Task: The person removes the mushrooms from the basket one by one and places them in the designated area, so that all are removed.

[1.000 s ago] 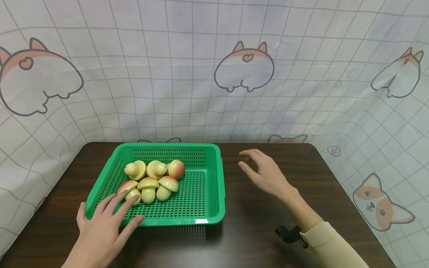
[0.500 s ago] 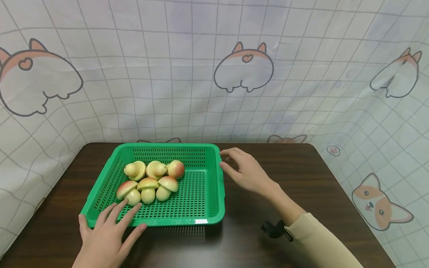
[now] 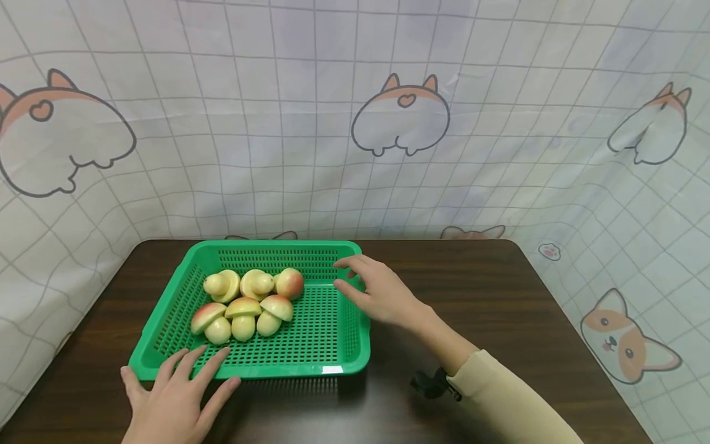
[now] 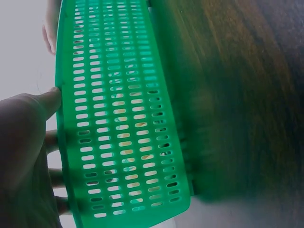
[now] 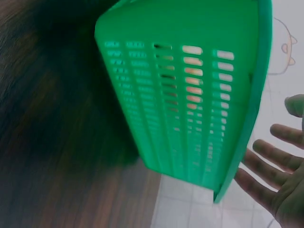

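Observation:
A green plastic basket (image 3: 277,370) with slotted walls holds several toy mushrooms (image 3: 242,328), cream-stemmed with yellow-red caps, grouped on its left side in two rows. Over the front left part of the rim lies my left hand (image 3: 172,404), fingers spread and loosely bent. In the left wrist view its thumb (image 4: 50,100) meets the rim, with other fingers showing beyond it. My right hand (image 3: 383,291) is at the basket's right rim, fingertips above the inside, with nothing between thumb and fingers. The right wrist view shows those fingers spread beside the rim.
The basket stands on a dark wooden table (image 3: 466,296). Behind and at the sides hangs a white grid-patterned cloth (image 3: 266,135) printed with corgis. A black strap (image 3: 429,383) is at the right wrist, by a cream sleeve (image 3: 499,394).
My right hand has moved left from over the table to the basket's right rim. The left hand has drawn back slightly towards the front, uncovering the front left mushroom. The mushrooms stay put.

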The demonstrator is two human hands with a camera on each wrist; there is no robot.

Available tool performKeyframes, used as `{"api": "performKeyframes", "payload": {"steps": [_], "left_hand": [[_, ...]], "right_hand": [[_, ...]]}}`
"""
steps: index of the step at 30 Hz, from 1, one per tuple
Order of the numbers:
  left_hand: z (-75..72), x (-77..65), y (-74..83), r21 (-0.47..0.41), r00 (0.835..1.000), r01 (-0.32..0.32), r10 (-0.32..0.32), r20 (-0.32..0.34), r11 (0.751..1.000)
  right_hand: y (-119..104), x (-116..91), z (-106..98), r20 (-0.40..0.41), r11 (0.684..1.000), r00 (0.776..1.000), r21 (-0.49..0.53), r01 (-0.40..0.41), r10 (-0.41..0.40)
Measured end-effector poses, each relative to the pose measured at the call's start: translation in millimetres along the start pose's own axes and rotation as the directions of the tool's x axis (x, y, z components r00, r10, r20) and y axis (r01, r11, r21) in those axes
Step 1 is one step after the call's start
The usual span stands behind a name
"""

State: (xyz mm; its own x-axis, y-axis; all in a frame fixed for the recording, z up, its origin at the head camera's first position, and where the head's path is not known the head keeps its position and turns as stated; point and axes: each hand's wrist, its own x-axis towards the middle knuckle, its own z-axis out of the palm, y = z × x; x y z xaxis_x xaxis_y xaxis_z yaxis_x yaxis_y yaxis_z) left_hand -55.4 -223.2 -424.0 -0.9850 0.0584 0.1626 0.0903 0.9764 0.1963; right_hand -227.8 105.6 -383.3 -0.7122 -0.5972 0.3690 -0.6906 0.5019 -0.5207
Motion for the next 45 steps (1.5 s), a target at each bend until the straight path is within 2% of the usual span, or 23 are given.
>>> {"api": "performKeyframes", "payload": {"steps": [7, 12, 15, 20, 28, 31, 35, 45], "left_hand": [[0.1, 0.5, 1.2, 0.010, 1.000, 0.027, -0.027, 0.005, 1.000], [3.7, 0.3, 1.8, 0.019, 0.999, 0.030, -0.030, -0.014, 0.999], [8.4, -2.4, 2.0, 0.011, 0.996, 0.028, -0.027, -0.090, 1.000], [17.5, -5.8, 5.1, -0.005, 0.970, 0.020, -0.020, -0.242, 1.000], [24.4, -7.6, 8.0, -0.023, 0.934, 0.007, -0.014, -0.357, 1.000], [24.7, -6.5, 7.5, -0.006, 0.936, -0.003, 0.000, -0.351, 1.000], [26.5, -6.0, 6.1, 0.047, 0.953, -0.007, 0.021, -0.304, 0.999], [30.1, -5.3, 3.2, 0.076, 0.939, -0.027, 0.051, -0.339, 0.997]], "right_hand": [[-11.2, 11.5, 12.8, 0.062, 0.999, 0.998, -0.036, 0.022, -0.019], [-17.4, 15.3, 22.0, 0.138, 1.000, 0.990, 0.001, 0.013, -0.013], [-22.0, 16.6, 27.7, 0.179, 0.999, 0.984, 0.034, -0.001, -0.005], [-24.3, 19.2, 36.0, 0.222, 0.997, 0.975, 0.072, -0.016, 0.000], [-31.3, 24.5, 49.7, 0.267, 0.998, 0.963, 0.063, -0.031, 0.013], [-32.3, 28.4, 53.2, 0.279, 0.996, 0.960, 0.082, -0.044, 0.020], [-30.1, 32.4, 59.2, 0.300, 0.995, 0.953, 0.077, -0.064, 0.038], [-28.0, 42.7, 70.9, 0.339, 0.997, 0.939, 0.034, -0.064, 0.048]]}}
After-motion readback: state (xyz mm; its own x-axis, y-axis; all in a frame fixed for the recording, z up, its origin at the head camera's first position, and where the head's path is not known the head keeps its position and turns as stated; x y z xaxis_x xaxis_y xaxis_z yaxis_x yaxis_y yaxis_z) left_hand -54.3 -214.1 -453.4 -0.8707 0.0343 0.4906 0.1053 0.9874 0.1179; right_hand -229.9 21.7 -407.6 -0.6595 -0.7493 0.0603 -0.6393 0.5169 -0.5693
